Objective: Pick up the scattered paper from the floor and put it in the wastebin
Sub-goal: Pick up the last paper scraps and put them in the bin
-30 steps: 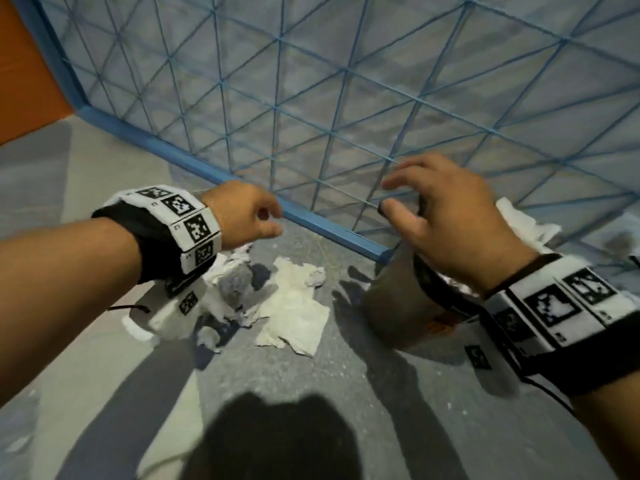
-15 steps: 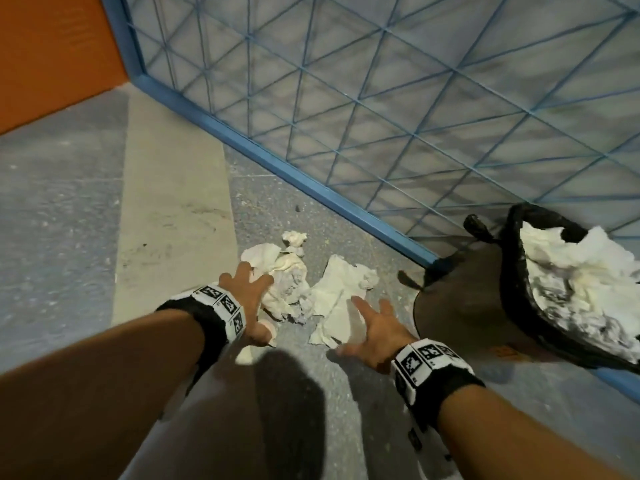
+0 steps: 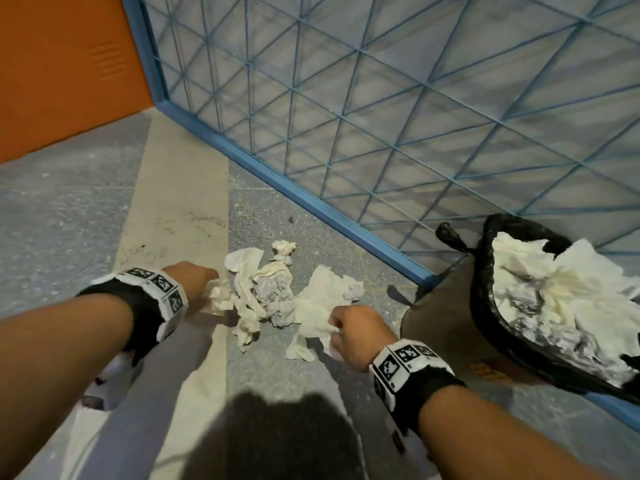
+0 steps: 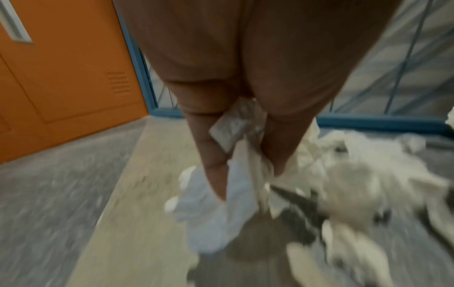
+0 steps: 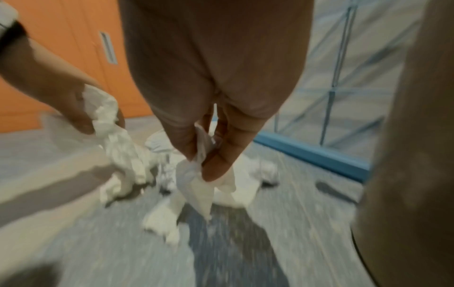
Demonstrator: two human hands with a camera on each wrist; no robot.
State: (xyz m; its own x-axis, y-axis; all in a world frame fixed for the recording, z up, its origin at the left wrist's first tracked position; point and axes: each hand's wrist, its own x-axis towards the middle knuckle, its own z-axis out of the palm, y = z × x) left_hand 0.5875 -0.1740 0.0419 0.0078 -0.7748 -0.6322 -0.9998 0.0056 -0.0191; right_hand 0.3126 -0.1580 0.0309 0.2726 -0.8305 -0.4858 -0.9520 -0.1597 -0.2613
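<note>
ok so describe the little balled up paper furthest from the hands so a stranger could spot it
Start at the blue mesh fence and follow its bottom rail down to the paper pile on the grey floor. At the pile's far edge, nearest the rail, sits the small paper ball: tightly wadded, unlike the flatter crumpled sheets below it.

Corner of an institutional or utility space, probably a corridor or storage area.
Speckled grey floor (image 3: 69,237) with a pale beige strip (image 3: 180,209); orange metal door (image 3: 65,64) with louvred vent slots and a narrow window slot; blue-framed wire-mesh partition (image 3: 381,109); a wastebin (image 3: 440,327) with a black liner, holding crumpled paper, stands against the partition's base rail.
</note>
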